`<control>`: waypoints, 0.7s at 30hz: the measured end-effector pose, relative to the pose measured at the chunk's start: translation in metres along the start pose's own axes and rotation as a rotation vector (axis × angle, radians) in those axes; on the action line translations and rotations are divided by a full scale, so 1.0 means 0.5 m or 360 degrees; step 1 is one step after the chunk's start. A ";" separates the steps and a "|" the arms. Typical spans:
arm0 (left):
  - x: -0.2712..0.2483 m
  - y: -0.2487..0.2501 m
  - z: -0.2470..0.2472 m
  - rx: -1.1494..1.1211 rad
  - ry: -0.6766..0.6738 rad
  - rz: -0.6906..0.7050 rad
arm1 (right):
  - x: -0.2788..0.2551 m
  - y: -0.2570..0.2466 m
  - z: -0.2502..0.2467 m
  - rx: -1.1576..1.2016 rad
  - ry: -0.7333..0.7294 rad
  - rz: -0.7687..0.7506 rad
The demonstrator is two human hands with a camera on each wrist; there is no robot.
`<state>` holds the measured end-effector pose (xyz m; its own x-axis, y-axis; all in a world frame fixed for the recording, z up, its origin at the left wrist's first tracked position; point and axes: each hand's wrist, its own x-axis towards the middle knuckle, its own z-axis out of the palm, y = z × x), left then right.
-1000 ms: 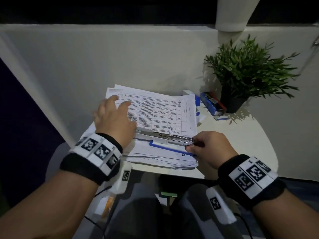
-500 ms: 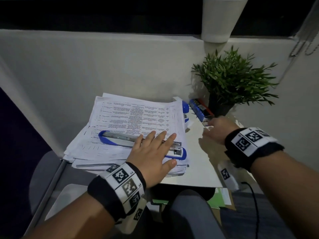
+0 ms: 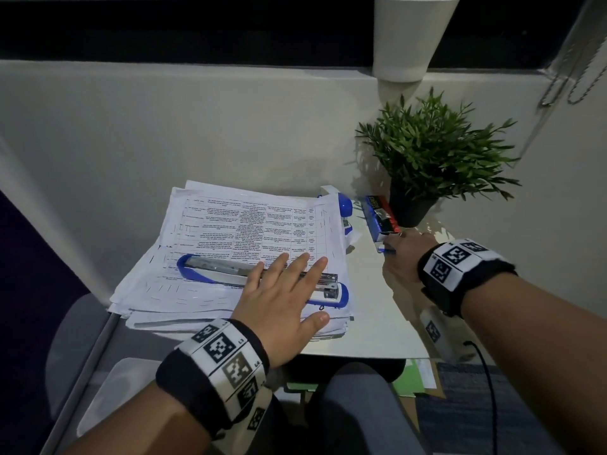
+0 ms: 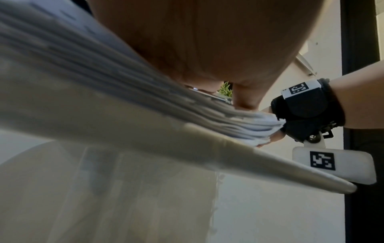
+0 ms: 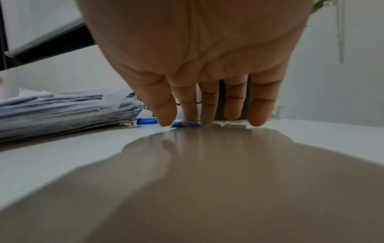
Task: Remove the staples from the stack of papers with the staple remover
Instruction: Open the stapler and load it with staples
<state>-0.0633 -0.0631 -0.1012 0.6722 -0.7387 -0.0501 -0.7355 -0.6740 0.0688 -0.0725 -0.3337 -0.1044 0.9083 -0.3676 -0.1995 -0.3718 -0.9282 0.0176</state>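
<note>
My right hand (image 3: 405, 254) is the nearer one: its straight fingers come down on a small blue tool (image 5: 185, 123), probably the staple remover, on the desk just right of the paper stack (image 3: 236, 251), nothing gripped yet. My left hand (image 3: 282, 300) lies flat on the stack, over the stapler (image 3: 210, 269).

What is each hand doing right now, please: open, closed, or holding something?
Left hand: open, flat on the stapler atop the papers.
Right hand: open, fingers extended to the table, holding nothing.
</note>
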 end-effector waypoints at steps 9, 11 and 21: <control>0.003 -0.005 -0.004 -0.0010 -0.0064 0.0021 | -0.127 -0.027 -0.003 0.0063 -0.0199 -0.0217; 0.004 -0.005 -0.004 -0.0010 -0.0081 0.0021 | -0.165 -0.020 0.001 0.0067 -0.0233 -0.0271; 0.014 0.093 -0.066 0.0064 0.0039 0.0105 | -0.237 -0.028 0.003 0.0394 0.0069 -0.0073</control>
<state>-0.0898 -0.0992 -0.0652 0.6236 -0.7814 -0.0222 -0.7808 -0.6240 0.0311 -0.1755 -0.2772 -0.0823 0.9307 -0.3326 -0.1520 -0.3607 -0.9033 -0.2321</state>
